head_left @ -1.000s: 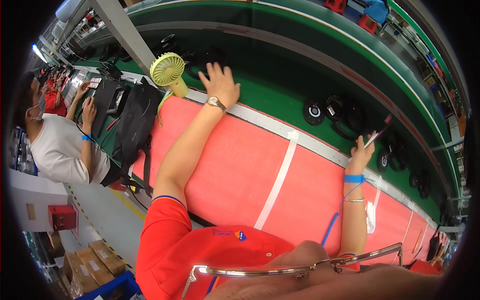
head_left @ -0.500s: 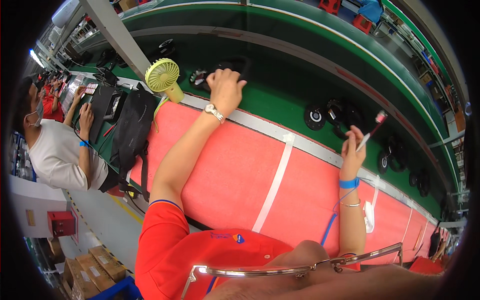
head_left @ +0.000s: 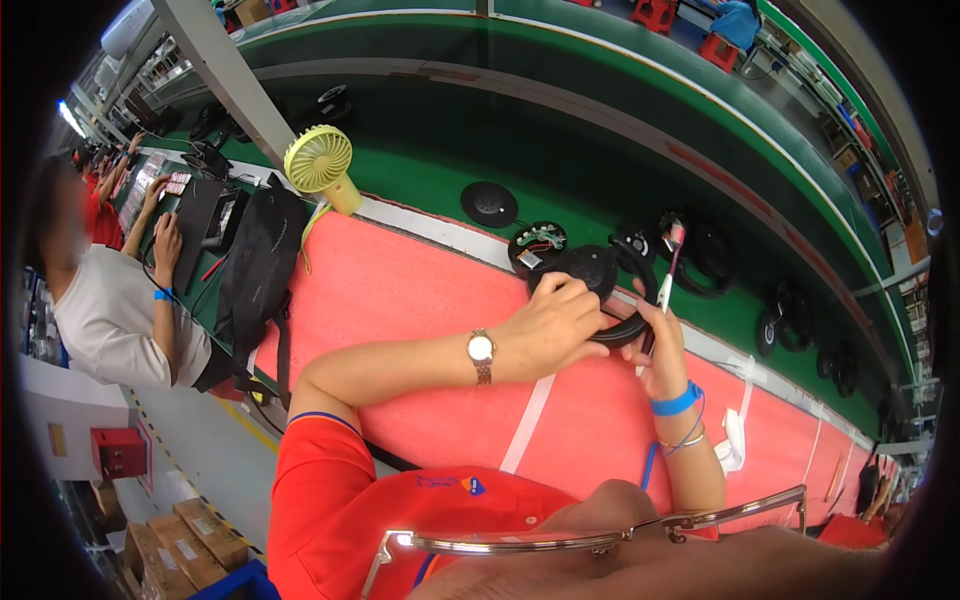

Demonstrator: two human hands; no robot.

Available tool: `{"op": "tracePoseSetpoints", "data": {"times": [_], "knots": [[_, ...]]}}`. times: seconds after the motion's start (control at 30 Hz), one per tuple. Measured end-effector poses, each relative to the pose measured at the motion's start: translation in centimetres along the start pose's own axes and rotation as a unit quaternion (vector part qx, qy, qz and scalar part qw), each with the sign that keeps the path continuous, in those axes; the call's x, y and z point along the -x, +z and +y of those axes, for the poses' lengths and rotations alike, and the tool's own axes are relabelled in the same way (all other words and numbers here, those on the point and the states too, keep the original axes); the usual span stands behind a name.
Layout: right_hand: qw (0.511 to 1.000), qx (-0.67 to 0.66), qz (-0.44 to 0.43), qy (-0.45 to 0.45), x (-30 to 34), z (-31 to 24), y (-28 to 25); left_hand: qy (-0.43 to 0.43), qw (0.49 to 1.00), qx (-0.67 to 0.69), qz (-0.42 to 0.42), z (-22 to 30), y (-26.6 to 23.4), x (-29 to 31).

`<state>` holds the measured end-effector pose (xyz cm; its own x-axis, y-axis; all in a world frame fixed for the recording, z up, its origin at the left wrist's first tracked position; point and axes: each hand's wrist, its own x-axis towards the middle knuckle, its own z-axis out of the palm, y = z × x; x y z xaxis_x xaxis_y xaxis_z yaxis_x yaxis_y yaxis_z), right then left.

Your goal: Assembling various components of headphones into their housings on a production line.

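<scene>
In the head view, a black headset is between both hands at the far edge of the pink-covered worktop, partly over the green belt. L hand: grip closed on headset, fingers bent over it, thumb lower; exact contact pts hidden. R hand: grip closed round a slim brush-like tool w/ pink end up, fingers also against the curved band.

Progress, as judged: partway. Done: 1 cup opened, unit in hand. Left: open cup uncovered, wires + pale parts showing; black disc, poss. its cover, lies apart on belt. Can't tell if that cup is joined to the held headset. Units farther R look not yet handled.

Qty: 1 headset held, 1 tool, 1 open cup, 1 loose disc. Black units to R along belt: approx. 3 groups, farthest too small to count. Also 1 yellow-green fan, 1 black bag, 1 white cloth-like piece nr R forearm.
</scene>
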<state>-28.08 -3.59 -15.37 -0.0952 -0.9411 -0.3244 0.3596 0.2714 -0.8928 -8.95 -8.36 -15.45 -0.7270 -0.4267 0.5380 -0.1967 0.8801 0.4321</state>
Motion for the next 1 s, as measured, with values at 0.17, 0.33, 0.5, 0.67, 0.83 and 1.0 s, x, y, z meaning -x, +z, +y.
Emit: {"op": "tracePoseSetpoints", "data": {"times": [0.17,0.33,0.5,0.67,0.83,1.0], "knots": [[1.0,-0.006,0.016,-0.016,0.0,0.3,-0.6,-0.127,0.989,-0.055,0.044,-5.5,-2.9,-1.4],[0.999,0.029,0.011,-0.034,0.0,0.5,-0.2,-0.282,0.94,-0.155,-0.117,-11.4,-4.4,1.0],[0.999,0.037,0.016,-0.034,-0.2,0.2,-0.1,-0.226,0.946,-0.222,-0.066,-14.9,-3.4,2.1],[0.998,0.035,0.029,-0.036,-0.5,0.3,-0.6,-0.164,0.959,-0.23,-0.015,-14.3,-4.8,1.1],[0.999,0.027,0.0,-0.02,-0.8,-1.6,-3.1,-0.085,0.969,-0.232,0.001,-8.5,-6.4,-0.6],[0.988,0.09,-0.113,0.052,-0.3,-4.1,-7.4,-0.028,0.978,-0.144,-0.149,3.1,-8.8,-0.7]]}}
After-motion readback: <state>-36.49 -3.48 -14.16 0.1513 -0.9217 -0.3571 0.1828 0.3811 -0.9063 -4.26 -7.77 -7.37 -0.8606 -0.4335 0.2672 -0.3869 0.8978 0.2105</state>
